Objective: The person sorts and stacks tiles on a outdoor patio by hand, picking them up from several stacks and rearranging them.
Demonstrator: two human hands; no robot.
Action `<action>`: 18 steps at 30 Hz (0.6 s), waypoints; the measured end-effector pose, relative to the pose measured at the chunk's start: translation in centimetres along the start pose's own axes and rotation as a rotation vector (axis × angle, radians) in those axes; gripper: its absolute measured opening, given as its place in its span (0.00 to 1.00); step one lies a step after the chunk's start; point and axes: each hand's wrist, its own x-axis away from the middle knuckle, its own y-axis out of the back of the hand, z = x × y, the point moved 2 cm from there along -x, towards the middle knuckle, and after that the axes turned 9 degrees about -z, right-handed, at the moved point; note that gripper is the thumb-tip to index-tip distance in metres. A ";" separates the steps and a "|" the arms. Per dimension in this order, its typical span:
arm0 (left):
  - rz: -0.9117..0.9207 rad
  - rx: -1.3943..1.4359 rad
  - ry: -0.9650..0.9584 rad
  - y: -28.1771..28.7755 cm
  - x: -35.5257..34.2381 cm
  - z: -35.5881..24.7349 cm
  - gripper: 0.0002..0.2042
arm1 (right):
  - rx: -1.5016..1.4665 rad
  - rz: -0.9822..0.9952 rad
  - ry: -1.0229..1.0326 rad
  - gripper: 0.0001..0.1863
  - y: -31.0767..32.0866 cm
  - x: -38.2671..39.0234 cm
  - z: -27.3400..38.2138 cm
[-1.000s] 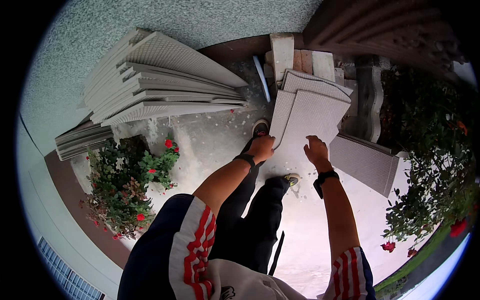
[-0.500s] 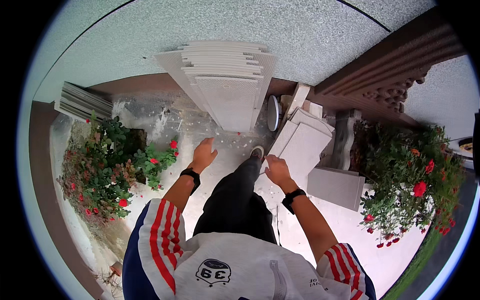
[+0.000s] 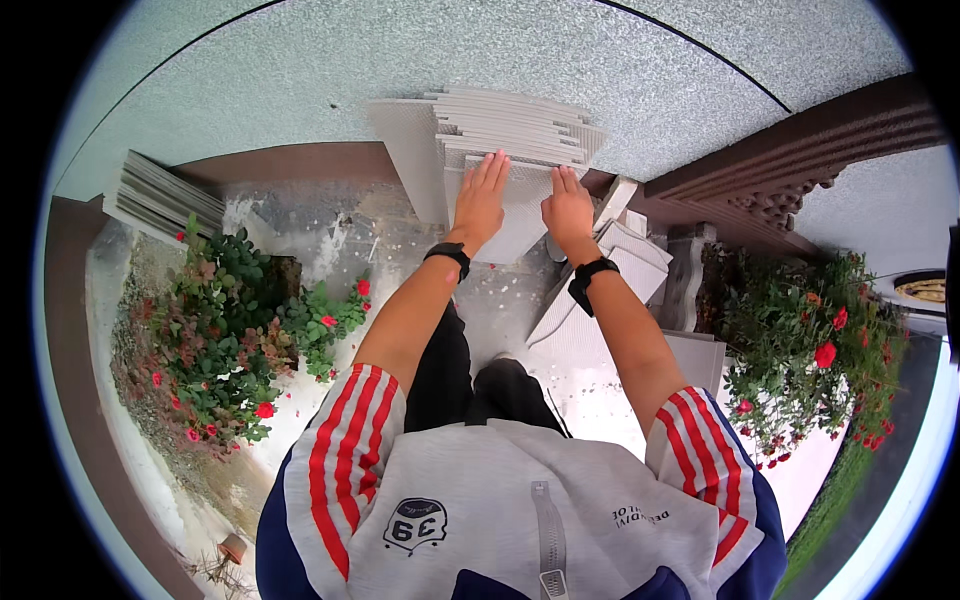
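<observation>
Several large pale grey tiles (image 3: 505, 112) lean upright in a stack against the wall, their top edges staggered. Both my hands reach to the upper edge of the front tile (image 3: 523, 225). My left hand (image 3: 480, 205) lies on the left part of this edge, fingers stretched out. Close by on the right, my right hand (image 3: 568, 208) has its fingers extended at the same edge, its thumb toward the left hand. Neither hand is visibly wrapped round the tile. Whether the fingertips reach behind it cannot be made out. Each wrist wears a black band.
More tiles (image 3: 610, 290) lie tilted right of the stack, beside a wooden block (image 3: 613, 203). Another tile pile (image 3: 165, 197) leans at the far left. Red-flowered bushes stand left (image 3: 225, 320) and right (image 3: 800, 340). A brown carved panel (image 3: 800, 140) runs along the right wall.
Both hands have moved forward from above the floor to the front tile's top edge and come closer together. My body has stepped nearer the stack.
</observation>
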 end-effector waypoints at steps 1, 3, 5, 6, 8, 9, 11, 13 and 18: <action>0.007 -0.011 -0.012 -0.1 0.4 0.2 0.37 | 0.000 -0.017 -0.002 0.27 0.0 0.5 0.3; 0.006 0.089 -0.015 0.2 0.4 0.1 0.36 | 0.012 -0.072 -0.008 0.24 1.3 -0.1 0.4; -0.005 0.127 -0.017 0.3 0.8 -0.1 0.35 | 0.026 -0.070 -0.018 0.22 1.9 -0.6 0.9; -0.017 0.115 -0.016 0.2 1.0 -0.1 0.34 | 0.030 -0.038 -0.041 0.22 2.0 -0.4 1.0; -0.045 0.088 -0.022 0.3 1.9 -0.4 0.32 | 0.049 -0.047 -0.036 0.20 2.8 0.2 1.7; -0.062 0.072 -0.033 0.5 2.6 -0.4 0.31 | 0.041 -0.017 -0.033 0.19 3.5 0.7 2.0; 0.028 0.003 -0.051 1.0 3.8 -0.9 0.28 | 0.016 0.042 -0.020 0.16 4.9 1.9 2.5; 0.178 -0.001 -0.007 1.8 5.4 -1.7 0.22 | -0.010 0.032 0.116 0.11 5.8 3.7 2.9; 0.257 0.030 -0.155 3.5 11.1 -3.1 0.08 | -0.157 0.274 0.430 0.07 8.2 9.7 3.4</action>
